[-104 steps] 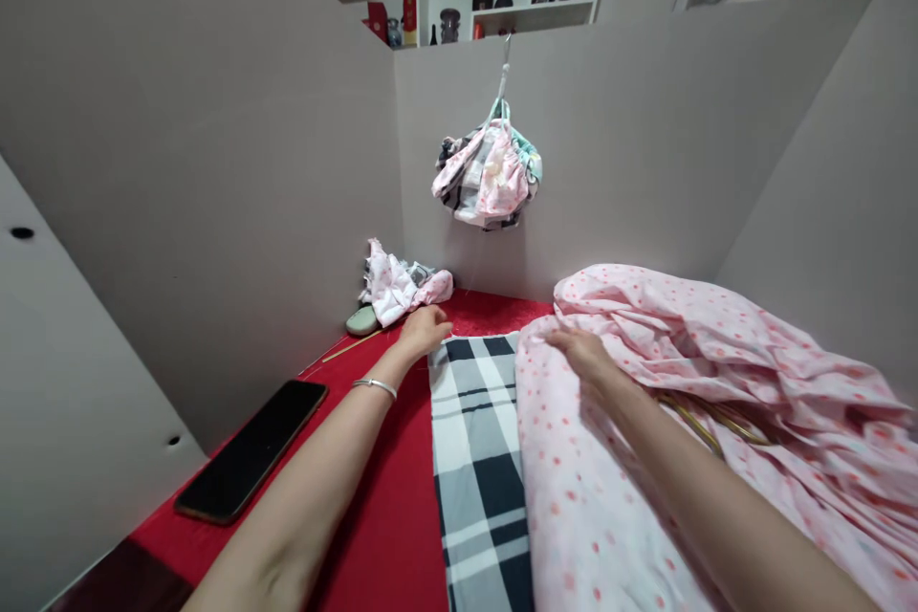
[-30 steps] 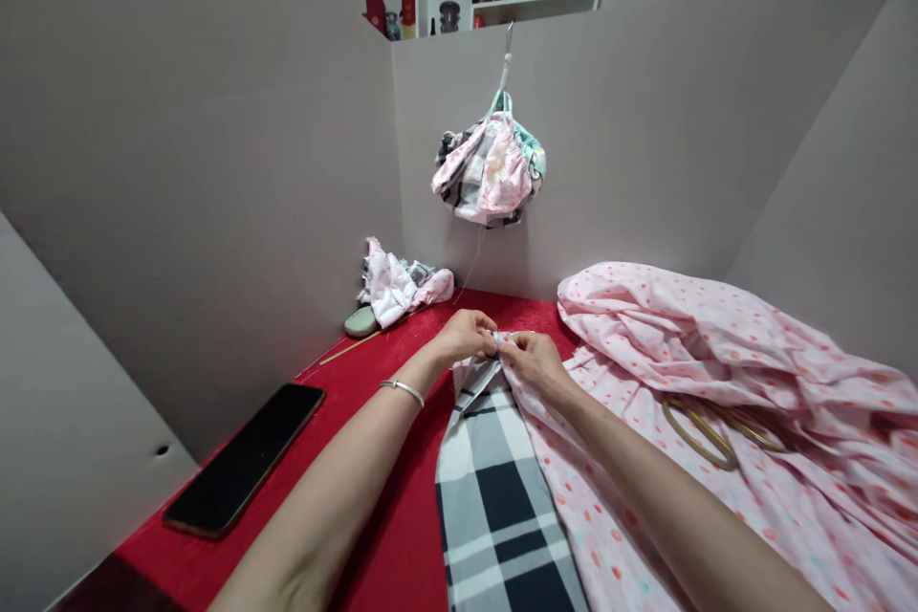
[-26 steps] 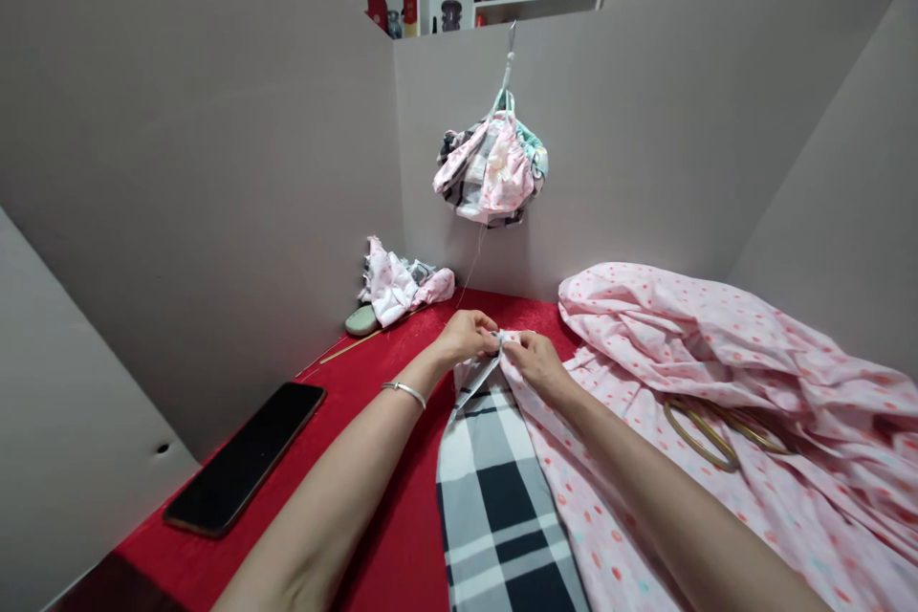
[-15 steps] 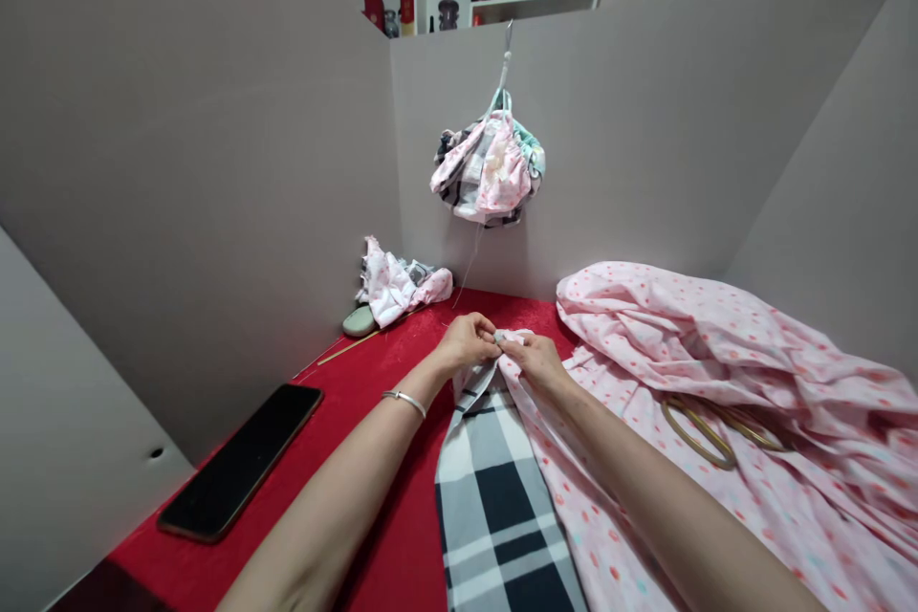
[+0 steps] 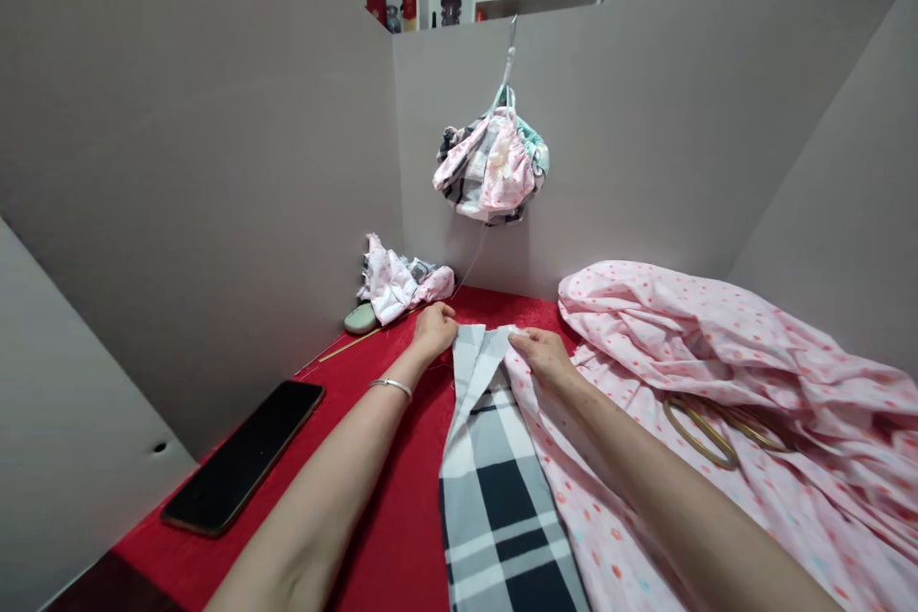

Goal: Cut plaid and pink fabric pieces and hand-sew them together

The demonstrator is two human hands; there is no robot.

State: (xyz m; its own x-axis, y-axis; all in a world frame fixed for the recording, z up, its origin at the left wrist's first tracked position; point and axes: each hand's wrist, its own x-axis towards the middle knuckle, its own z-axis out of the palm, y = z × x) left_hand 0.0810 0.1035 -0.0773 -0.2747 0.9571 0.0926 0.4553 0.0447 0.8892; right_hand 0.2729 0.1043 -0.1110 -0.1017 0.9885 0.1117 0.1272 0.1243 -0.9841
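Note:
A strip of black, grey and white plaid fabric (image 5: 502, 497) runs up the middle, its far end spread between my hands. My left hand (image 5: 435, 329) is closed on the left corner of that end. At the right corner, the fingers of my right hand (image 5: 539, 352) pinch the edge where the plaid meets the pink dotted fabric (image 5: 617, 488). Between the hands the pale underside of the cloth shows, with one layer lapping over another. The pink fabric spreads under my right forearm and piles up on the right.
Gold-handled scissors (image 5: 699, 435) lie on the pink fabric. A black phone (image 5: 244, 459) rests on the red cloth (image 5: 391, 497) at left. Fabric scraps (image 5: 398, 282) and a green oval object (image 5: 360, 318) sit in the back corner. A fabric bundle (image 5: 494, 163) hangs from a hook on the grey partition (image 5: 623, 134).
My hands were together at the fabric's far end. They have moved apart, the left one to the left and the right slightly right, spreading the cloth's edge between them.

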